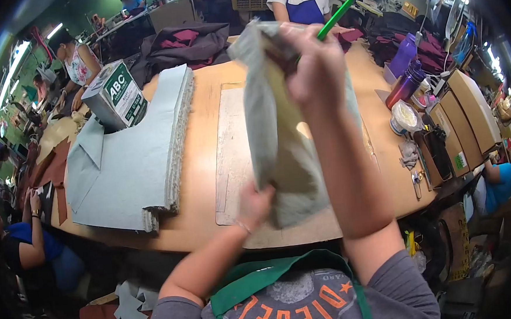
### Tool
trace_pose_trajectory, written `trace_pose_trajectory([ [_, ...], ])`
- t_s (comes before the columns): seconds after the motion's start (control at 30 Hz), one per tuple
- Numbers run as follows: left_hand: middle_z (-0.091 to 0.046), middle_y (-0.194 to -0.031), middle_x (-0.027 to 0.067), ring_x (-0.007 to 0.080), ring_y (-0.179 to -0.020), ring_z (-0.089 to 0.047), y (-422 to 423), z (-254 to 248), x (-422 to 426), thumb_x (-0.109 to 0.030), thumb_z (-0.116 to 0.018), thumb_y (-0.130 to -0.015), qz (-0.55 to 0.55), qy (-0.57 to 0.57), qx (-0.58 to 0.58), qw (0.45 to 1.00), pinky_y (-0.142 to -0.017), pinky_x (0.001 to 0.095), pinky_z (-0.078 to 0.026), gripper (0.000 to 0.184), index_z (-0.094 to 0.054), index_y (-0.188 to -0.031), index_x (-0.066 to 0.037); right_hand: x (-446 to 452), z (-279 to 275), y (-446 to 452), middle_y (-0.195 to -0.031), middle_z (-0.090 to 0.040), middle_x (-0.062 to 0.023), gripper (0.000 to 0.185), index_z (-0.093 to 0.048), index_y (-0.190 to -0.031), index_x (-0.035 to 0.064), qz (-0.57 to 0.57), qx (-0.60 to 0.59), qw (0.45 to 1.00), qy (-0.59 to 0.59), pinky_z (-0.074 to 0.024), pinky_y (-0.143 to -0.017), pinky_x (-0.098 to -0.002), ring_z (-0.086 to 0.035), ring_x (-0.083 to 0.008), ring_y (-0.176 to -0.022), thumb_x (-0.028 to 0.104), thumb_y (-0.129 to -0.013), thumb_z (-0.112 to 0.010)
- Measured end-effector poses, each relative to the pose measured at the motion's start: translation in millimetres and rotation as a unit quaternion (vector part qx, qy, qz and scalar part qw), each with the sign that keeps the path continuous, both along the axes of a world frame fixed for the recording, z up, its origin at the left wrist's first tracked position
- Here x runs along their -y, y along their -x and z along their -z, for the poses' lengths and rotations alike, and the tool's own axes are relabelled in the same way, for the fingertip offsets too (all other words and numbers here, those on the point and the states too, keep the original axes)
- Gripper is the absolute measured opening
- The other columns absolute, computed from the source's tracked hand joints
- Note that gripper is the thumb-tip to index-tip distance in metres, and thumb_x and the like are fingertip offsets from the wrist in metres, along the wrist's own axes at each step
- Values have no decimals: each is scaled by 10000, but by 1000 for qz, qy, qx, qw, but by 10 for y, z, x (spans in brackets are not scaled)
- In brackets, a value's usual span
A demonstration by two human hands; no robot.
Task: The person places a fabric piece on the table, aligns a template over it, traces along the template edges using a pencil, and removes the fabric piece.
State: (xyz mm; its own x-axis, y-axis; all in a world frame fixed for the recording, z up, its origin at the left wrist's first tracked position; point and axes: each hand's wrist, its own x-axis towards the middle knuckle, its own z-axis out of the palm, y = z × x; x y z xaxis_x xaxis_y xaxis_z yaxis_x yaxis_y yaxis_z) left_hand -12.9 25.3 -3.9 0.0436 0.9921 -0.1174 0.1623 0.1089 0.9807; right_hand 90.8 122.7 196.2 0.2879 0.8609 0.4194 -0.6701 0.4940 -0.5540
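Motion smears the right hand (314,62) at 1 o'clock, so how its fingers meet the fabric panel (260,118) cannot be made out; it also covers part of the green pen (338,15). The left hand (257,203), at 6 o'clock, is blurred too, with some fingers hidden behind the panel, which itself hides part of the counter (200,122). The tin's (116,96) smaller print, at 10 o'clock, is too small to read. The top edge cuts off the blue-aproned co-worker's (304,4) head; the bottom edge crops the grey T-shirt (288,315).
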Motion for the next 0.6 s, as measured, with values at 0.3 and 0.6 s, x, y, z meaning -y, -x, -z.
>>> trace_pose_trajectory([
  [0.3, -614, -832, 125, 267, -791, -595, 1240, -1992, -1474, -127, -553, -813, -188, -622, -284, 705, -703, 319, -463, 132, -614, -863, -21, -510, -716, -1814, -927, -607, -106, 269, -544, -1052, -51, 504, 551, 663, 48, -474, -782, -249, -588, -186, -859, 83, -821, -579],
  [0.6, -600, -879, -2, 216, -960, -574, 1069, -253, 154, -27, -528, -673, 0, -468, -449, 761, -1031, 475, -174, 244, -643, -849, -150, 1213, 1641, -2622, -717, -502, 5, 87, -466, -774, 92, 65, 212, 953, 207, -453, -627, -251, -534, -119, -659, 57, -801, -541],
])
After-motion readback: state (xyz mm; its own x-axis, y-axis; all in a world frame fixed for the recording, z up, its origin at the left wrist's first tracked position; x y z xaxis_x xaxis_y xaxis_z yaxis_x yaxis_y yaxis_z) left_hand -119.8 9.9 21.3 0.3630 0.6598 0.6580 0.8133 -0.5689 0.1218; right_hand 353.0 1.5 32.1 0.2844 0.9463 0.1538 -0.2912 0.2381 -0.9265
